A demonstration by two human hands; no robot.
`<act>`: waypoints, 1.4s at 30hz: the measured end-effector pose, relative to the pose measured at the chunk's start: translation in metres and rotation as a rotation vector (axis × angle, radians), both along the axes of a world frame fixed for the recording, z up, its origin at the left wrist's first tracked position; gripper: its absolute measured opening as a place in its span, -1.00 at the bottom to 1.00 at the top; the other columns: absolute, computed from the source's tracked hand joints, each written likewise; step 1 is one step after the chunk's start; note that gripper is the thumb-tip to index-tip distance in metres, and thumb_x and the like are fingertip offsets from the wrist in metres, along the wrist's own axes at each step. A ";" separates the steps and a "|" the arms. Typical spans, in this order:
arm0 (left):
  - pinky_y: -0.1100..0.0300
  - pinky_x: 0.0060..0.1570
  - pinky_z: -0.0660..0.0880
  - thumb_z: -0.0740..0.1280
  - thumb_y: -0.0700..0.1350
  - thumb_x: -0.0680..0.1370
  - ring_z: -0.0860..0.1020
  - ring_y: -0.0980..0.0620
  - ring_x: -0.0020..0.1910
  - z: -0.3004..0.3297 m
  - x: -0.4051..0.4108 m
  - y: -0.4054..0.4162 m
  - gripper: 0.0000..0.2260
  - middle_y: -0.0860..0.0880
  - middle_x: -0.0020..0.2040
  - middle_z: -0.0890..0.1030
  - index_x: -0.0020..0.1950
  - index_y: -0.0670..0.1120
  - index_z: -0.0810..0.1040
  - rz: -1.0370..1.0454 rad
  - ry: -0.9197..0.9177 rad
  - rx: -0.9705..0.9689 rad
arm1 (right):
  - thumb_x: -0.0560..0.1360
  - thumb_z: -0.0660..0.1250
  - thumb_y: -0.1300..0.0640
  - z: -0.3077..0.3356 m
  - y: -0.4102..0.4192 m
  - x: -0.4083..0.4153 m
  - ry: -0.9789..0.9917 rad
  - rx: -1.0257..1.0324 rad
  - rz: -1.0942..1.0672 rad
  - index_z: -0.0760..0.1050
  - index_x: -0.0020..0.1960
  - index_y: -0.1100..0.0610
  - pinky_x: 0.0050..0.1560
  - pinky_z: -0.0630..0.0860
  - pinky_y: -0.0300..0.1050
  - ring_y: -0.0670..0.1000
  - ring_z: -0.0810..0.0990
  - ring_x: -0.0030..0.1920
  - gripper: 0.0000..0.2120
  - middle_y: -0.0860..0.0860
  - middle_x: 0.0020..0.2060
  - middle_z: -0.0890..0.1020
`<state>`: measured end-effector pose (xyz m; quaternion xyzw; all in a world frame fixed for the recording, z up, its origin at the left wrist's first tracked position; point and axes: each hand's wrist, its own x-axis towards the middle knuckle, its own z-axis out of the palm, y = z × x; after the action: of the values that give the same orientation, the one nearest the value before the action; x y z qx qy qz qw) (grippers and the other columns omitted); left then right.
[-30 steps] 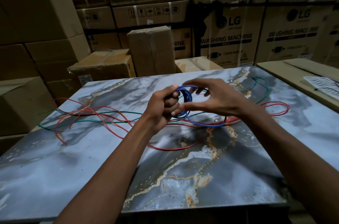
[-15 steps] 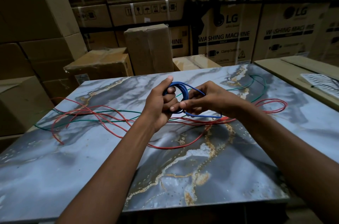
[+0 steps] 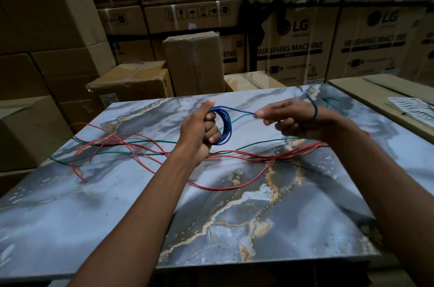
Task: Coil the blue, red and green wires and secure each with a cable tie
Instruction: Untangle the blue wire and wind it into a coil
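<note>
While the left hand (image 3: 199, 130) grips the blue coil (image 3: 225, 127), the right hand (image 3: 288, 120), pinching the wire's tail, should feed each loop taut and even.

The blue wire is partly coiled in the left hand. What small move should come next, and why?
Probably lay the stretched length as one more loop onto the blue coil. The left hand grips that coil, while the right hand pinches the blue wire pulled out straight, and more blue wire trails over the right wrist, uncoiled.
</note>
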<state>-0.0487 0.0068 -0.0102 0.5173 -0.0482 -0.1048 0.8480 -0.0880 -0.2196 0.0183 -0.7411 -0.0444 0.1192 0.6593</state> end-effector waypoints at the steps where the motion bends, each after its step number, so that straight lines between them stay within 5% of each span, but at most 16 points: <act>1: 0.26 -0.61 0.11 0.34 -0.02 0.61 0.10 0.12 -0.67 0.000 0.000 0.000 -0.61 0.05 -0.61 0.14 -0.36 -0.05 0.30 -0.002 0.003 -0.005 | 0.43 0.48 0.08 0.001 -0.005 0.000 0.005 0.014 -0.011 0.66 0.08 0.18 -0.49 0.18 -0.38 -0.18 0.27 -0.49 -0.73 -0.02 -0.21 0.62; 9: 0.28 -0.61 0.10 0.24 0.10 0.65 0.09 0.15 -0.68 0.001 0.014 0.015 -0.58 0.08 -0.62 0.10 -0.34 -0.05 0.29 0.054 0.055 -0.162 | 0.44 0.49 0.22 -0.010 -0.025 0.008 -0.109 -0.123 -0.113 0.71 0.11 0.19 -0.49 0.21 -0.29 -0.10 0.26 -0.44 -0.76 0.10 -0.16 0.68; 14: 0.27 -0.57 0.17 0.14 0.23 0.64 0.10 0.12 -0.64 -0.003 0.027 0.026 -0.54 0.07 -0.60 0.15 -0.28 -0.08 0.34 0.182 0.125 -0.244 | 0.48 0.49 0.29 -0.018 -0.028 0.008 -0.174 -0.320 -0.029 0.69 0.16 0.17 -0.41 0.35 -0.25 -0.09 0.41 -0.43 -0.74 0.01 -0.42 0.57; 22: 0.28 -0.54 0.23 0.24 -0.09 0.66 0.11 0.13 -0.64 -0.012 0.039 0.042 -0.69 0.08 -0.60 0.15 -0.27 -0.07 0.32 0.132 0.080 -0.248 | 0.54 0.44 0.21 -0.009 -0.024 0.002 -0.320 -0.186 -0.072 0.71 0.12 0.13 -0.21 0.57 -0.21 -0.03 0.62 -0.22 -0.82 0.10 -0.11 0.73; 27: 0.26 -0.54 0.26 0.23 -0.15 0.66 0.13 0.14 -0.65 -0.013 0.040 0.036 -0.70 0.09 -0.60 0.16 -0.27 -0.08 0.34 0.156 0.051 -0.205 | 0.64 0.09 0.14 -0.005 -0.017 0.002 -0.225 0.090 0.054 0.65 0.07 0.22 -0.13 0.57 -0.17 0.04 0.63 -0.12 -0.64 0.13 -0.09 0.65; 31: 0.28 -0.56 0.28 0.25 -0.14 0.65 0.15 0.14 -0.67 -0.015 0.040 0.032 -0.71 0.09 -0.62 0.19 -0.27 -0.10 0.36 0.169 0.078 -0.169 | 0.59 0.38 0.13 -0.008 -0.004 -0.001 -0.469 -0.173 0.023 0.69 0.10 0.23 -0.08 0.61 -0.14 0.05 0.65 -0.11 -0.79 0.09 -0.13 0.67; 36: 0.23 -0.46 0.31 0.16 -0.08 0.67 0.17 0.14 -0.63 -0.011 0.034 0.028 -0.71 0.07 -0.59 0.21 -0.21 -0.16 0.44 0.045 0.095 -0.159 | 0.53 0.49 0.07 -0.024 0.022 0.002 -0.574 -0.464 0.020 0.72 0.03 0.18 -0.02 0.69 -0.02 0.03 0.73 -0.14 -0.82 0.06 -0.17 0.74; 42: 0.21 -0.26 0.34 0.09 -0.15 0.69 0.23 0.12 -0.54 -0.006 0.024 0.022 -0.73 0.04 -0.49 0.28 -0.11 -0.20 0.48 -0.057 0.032 -0.192 | 0.53 0.46 0.28 -0.032 0.045 -0.001 -0.528 -0.360 0.115 0.56 0.06 0.18 -0.05 0.68 0.03 0.18 0.73 -0.14 -0.87 0.13 -0.22 0.73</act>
<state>-0.0245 0.0289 -0.0160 0.4302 -0.0593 -0.1317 0.8911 -0.0888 -0.1750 -0.0134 -0.8473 -0.2339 -0.0341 0.4755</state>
